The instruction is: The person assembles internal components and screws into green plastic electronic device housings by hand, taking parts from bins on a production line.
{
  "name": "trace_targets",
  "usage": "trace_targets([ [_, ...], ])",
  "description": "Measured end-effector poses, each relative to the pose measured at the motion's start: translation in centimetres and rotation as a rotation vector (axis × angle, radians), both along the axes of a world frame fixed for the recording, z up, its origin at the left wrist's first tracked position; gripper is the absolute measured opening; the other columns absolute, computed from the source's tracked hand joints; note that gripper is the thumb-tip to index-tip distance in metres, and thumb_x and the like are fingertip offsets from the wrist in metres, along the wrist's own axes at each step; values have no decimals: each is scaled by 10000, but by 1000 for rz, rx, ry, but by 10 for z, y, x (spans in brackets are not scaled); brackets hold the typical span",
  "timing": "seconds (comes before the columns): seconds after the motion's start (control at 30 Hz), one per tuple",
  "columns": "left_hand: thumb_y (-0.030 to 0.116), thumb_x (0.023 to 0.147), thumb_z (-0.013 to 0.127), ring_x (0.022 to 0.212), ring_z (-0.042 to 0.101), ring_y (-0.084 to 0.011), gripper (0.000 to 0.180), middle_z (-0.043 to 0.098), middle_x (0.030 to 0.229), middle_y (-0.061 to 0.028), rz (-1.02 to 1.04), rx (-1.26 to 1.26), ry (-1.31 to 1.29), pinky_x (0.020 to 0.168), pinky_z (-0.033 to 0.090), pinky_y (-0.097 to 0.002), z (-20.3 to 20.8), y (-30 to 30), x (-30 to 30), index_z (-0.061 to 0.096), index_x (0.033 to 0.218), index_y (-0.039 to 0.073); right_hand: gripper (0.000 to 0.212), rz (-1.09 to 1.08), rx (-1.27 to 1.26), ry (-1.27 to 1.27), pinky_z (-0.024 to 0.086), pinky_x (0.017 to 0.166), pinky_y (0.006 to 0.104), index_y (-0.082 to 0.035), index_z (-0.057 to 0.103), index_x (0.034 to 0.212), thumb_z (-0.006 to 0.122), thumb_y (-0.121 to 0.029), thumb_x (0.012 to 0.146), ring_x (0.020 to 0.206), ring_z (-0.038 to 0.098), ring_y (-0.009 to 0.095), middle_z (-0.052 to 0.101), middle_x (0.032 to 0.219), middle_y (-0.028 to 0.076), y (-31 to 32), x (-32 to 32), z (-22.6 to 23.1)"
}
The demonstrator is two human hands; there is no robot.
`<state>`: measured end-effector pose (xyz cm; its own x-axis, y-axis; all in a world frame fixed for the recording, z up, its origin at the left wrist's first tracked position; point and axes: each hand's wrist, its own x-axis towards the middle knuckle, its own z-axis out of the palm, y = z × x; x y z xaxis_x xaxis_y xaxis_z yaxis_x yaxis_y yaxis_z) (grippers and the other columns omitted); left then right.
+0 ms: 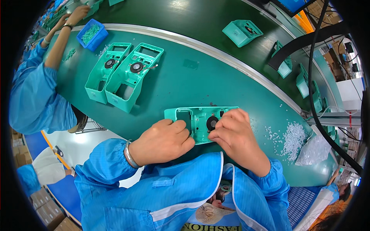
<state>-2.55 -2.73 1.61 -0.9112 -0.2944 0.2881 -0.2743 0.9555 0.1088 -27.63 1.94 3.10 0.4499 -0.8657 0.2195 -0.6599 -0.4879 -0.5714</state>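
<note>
In front of me on the green table lies a green plastic housing [199, 133], its hollow side facing up. A round black speaker [211, 122] sits in its right half. My left hand [162, 141] is closed around the near left part of the housing, fingers curled over its edge. Over the right end, my right hand [237, 136] has thumb and fingers pinched together beside the speaker's rim. Whatever those fingertips hold, if anything, is hidden or too small to name.
Two similar housings [133, 81] with speakers lie at the upper left, near a blue bin [91, 35] of green pieces. Small white pieces [293, 138] are heaped at right by a clear plastic bag [314, 151]. A co-worker's arm [58, 50] reaches in at left. More housings [241, 32] stand on the dark belt beyond.
</note>
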Motion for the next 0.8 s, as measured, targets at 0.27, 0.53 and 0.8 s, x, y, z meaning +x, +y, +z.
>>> trace_targets([
  [0.27,208,733,710,709,536,-167,168,476,688,11,7,8,6,543,412,-326,-5,1,0,563,782,144,102,-5,-145,159,420,993,442,-91,719,827,680,-100,732,990,584,240,612,894,29,3,12,11],
  [0.53,205,737,713,706,537,-177,206,477,685,4,5,9,21,540,429,-345,-5,-2,0,517,751,144,72,-33,160,-33,391,957,395,-146,763,863,802,-156,804,992,574,224,673,895,-18,-15,-9,-4],
  [0.8,223,777,734,712,566,-205,208,504,685,-4,-5,-38,14,540,464,-364,-3,-1,-5,546,743,140,99,-71,-36,52,382,938,409,-159,772,887,804,-182,796,1001,567,242,671,913,-15,-5,-4,-17],
])
